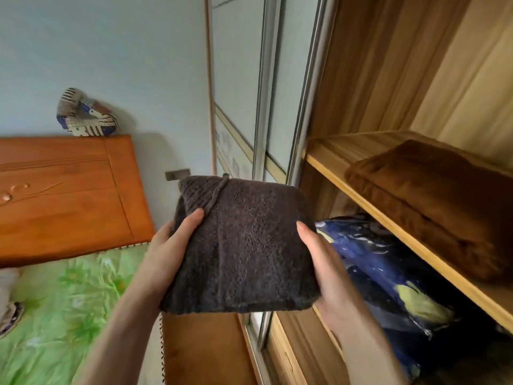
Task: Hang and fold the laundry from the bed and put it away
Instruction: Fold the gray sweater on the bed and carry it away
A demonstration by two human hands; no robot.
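Observation:
A folded dark grey fleece garment (244, 245) with a drawstring on its top fills the middle of the view, held flat in the air. My left hand (169, 245) grips its left edge, thumb on top. My right hand (322, 262) grips its right edge, thumb on top, fingers hidden beneath. The bundle hovers in front of the open wardrobe, left of its wooden shelf (369, 207). A folded brown fleece item (433, 204) lies on that shelf.
Below the shelf lies dark blue patterned bedding (388, 273). The wardrobe's sliding door frame (266, 129) stands behind the bundle. At left is the bed with a green sheet (63, 309), an orange wooden headboard (66, 195) and a patterned cushion (83, 115) on top. More laundry (8, 298) lies at the far left.

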